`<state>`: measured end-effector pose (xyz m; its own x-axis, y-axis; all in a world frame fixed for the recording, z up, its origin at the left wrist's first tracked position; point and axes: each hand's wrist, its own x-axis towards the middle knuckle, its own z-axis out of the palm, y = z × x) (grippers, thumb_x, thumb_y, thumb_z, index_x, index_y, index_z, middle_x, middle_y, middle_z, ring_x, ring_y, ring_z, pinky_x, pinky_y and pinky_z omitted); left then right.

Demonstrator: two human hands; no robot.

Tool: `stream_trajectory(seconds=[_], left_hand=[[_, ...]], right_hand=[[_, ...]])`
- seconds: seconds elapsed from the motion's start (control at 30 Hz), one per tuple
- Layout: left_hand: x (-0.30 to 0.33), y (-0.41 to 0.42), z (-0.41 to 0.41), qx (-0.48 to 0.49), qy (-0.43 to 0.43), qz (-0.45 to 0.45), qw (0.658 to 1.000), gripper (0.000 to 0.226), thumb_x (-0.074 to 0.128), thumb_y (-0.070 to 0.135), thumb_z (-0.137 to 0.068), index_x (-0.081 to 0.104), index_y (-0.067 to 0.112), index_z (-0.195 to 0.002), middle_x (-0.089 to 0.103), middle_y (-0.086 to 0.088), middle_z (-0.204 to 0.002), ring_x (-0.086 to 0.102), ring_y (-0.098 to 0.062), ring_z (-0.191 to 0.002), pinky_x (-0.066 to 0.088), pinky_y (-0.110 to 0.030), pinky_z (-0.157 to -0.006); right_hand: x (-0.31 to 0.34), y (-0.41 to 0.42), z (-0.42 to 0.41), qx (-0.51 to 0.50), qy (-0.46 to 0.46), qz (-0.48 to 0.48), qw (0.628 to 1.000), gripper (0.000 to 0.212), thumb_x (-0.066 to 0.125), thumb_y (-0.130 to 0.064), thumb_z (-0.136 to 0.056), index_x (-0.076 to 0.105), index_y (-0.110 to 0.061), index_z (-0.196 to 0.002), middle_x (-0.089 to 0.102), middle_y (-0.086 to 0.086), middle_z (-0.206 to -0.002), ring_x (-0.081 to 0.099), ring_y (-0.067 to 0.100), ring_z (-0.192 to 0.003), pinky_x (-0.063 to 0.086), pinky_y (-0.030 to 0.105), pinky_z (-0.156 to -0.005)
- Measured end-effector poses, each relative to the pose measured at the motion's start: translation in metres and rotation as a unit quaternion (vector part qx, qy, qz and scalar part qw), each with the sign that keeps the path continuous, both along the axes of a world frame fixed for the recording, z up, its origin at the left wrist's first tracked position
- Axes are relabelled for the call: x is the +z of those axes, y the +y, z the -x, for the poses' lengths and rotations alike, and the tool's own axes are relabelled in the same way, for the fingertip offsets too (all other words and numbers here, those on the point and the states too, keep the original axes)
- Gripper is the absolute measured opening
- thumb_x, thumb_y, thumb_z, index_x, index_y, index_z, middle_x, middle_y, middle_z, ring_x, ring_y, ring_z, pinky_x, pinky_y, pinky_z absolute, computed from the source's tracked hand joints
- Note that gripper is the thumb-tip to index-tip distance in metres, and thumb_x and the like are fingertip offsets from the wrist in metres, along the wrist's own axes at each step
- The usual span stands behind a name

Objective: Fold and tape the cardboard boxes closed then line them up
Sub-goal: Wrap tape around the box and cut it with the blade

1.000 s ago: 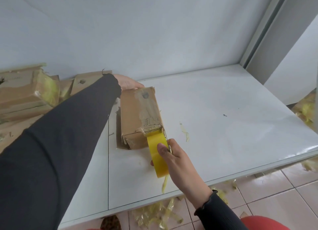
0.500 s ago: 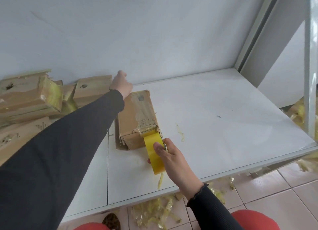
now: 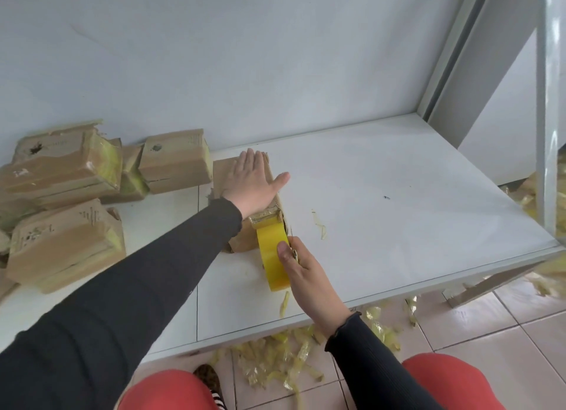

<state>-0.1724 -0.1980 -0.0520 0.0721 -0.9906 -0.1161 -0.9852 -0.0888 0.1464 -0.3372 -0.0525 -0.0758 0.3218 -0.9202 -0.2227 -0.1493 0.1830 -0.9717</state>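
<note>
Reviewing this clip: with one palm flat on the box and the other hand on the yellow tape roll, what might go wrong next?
1. The left hand lies flat on the box; the strip could crease if the box slides.
2. The right hand pinches the tape roll at the box's near end, so the tape might twist or stick to the fingers.
3. Tape scraps litter the floor underfoot: a possible slip.
</note>
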Motion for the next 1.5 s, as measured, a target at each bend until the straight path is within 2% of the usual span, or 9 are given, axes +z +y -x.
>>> stream_trajectory(seconds=[0.1, 0.27, 0.4, 0.57, 0.8, 0.93, 1.17, 1.3, 1.5], left_hand=[[0.000, -0.004, -0.005, -0.007, 0.000, -0.003, 1.000, 0.097, 0.016, 0.076, -0.100, -0.005, 0.006, -0.165, -0.010, -0.013, -0.173, -0.009, -0.024, -0.160, -0.004, -0.040, -0.130], [-0.002, -0.006, -0.006, 0.001, 0.016, 0.008, 1.000, 0.095, 0.019, 0.074, -0.101, -0.004, 0.007, -0.165, -0.009, -0.011, -0.173, -0.009, -0.022, -0.160, -0.004, -0.039, -0.130], [0.004, -0.005, -0.004, 0.015, 0.062, -0.006, 0.998, 0.097, 0.024, 0.076, -0.099, -0.006, 0.011, -0.165, -0.011, -0.009, -0.173, -0.011, -0.021, -0.160, -0.004, -0.040, -0.130], [0.037, 0.030, -0.037, -0.025, 0.394, 0.046, 0.918, 0.093, 0.056, 0.072, -0.093, 0.010, 0.033, -0.165, 0.005, 0.011, -0.173, 0.008, -0.003, -0.154, 0.012, -0.041, -0.125], [-0.013, 0.112, -0.070, -0.071, 0.210, 0.094, 0.971, 0.098, 0.075, 0.066, -0.081, 0.021, 0.047, -0.161, -0.011, 0.020, -0.170, -0.002, -0.009, -0.159, 0.012, -0.040, -0.126], [-0.028, 0.125, -0.056, 0.124, 0.336, 0.146, 0.922, 0.108, 0.088, 0.037, -0.080, 0.017, 0.031, -0.161, 0.034, 0.001, -0.154, 0.036, -0.010, -0.140, 0.030, -0.028, -0.114], [-0.030, 0.114, -0.046, 0.112, 0.418, 0.202, 0.879, 0.058, 0.085, 0.038, -0.082, 0.059, 0.045, -0.133, 0.066, 0.011, -0.123, 0.068, -0.016, -0.109, 0.055, -0.051, -0.099], [-0.029, 0.100, -0.034, 0.091, 0.429, 0.123, 0.890, 0.100, 0.088, 0.045, -0.079, 0.025, 0.045, -0.157, 0.043, 0.002, -0.152, 0.049, -0.015, -0.136, 0.042, -0.041, -0.115], [-0.024, 0.092, -0.039, -0.005, 0.380, 0.064, 0.923, 0.080, 0.073, 0.042, -0.093, 0.030, 0.043, -0.160, 0.039, 0.003, -0.158, 0.033, -0.001, -0.139, 0.024, -0.032, -0.124]], right_hand=[[0.002, 0.012, 0.005, 0.043, 0.001, -0.018, 0.999, 0.031, 0.041, -0.041, -0.110, 0.047, -0.022, -0.133, 0.052, -0.022, -0.135, 0.048, -0.016, -0.117, 0.036, 0.010, -0.099], [-0.002, 0.020, 0.006, 0.003, 0.017, 0.010, 1.000, 0.058, 0.038, -0.062, -0.096, 0.050, -0.006, -0.108, 0.059, 0.014, -0.093, 0.060, 0.041, -0.104, 0.047, 0.056, -0.092], [-0.003, 0.019, 0.010, -0.002, 0.046, -0.017, 0.999, 0.058, 0.037, -0.074, -0.082, 0.049, -0.018, -0.092, 0.057, 0.009, -0.084, 0.064, 0.047, -0.099, 0.051, 0.062, -0.089], [-0.002, 0.013, 0.012, 0.005, 0.024, -0.042, 0.999, 0.064, 0.042, -0.072, -0.082, 0.048, -0.011, -0.099, 0.057, 0.022, -0.085, 0.061, 0.049, -0.099, 0.050, 0.053, -0.071], [0.004, 0.012, 0.019, 0.002, 0.055, -0.014, 0.998, 0.037, 0.045, -0.044, -0.106, 0.035, -0.021, -0.080, 0.031, -0.005, -0.071, 0.032, 0.018, -0.066, 0.029, 0.036, -0.066], [0.010, 0.014, 0.020, 0.007, 0.072, -0.014, 0.997, 0.038, 0.045, -0.046, -0.106, 0.035, -0.021, -0.080, 0.031, -0.006, -0.071, 0.033, 0.016, -0.065, 0.029, 0.035, -0.066], [0.021, 0.016, 0.020, -0.004, 0.024, -0.053, 0.998, 0.031, 0.047, -0.044, -0.107, 0.050, -0.020, -0.089, 0.042, 0.003, -0.086, 0.042, 0.017, -0.078, 0.040, 0.034, -0.059], [0.021, 0.013, 0.017, -0.027, -0.014, -0.069, 0.997, 0.027, 0.050, -0.046, -0.106, 0.065, -0.025, -0.114, 0.066, -0.006, -0.101, 0.063, 0.015, -0.095, 0.056, 0.045, -0.092], [0.017, 0.017, 0.017, -0.039, 0.034, -0.028, 0.998, 0.032, 0.047, -0.045, -0.107, 0.047, -0.021, -0.085, 0.036, -0.011, -0.070, 0.038, 0.013, -0.066, 0.033, 0.031, -0.064]])
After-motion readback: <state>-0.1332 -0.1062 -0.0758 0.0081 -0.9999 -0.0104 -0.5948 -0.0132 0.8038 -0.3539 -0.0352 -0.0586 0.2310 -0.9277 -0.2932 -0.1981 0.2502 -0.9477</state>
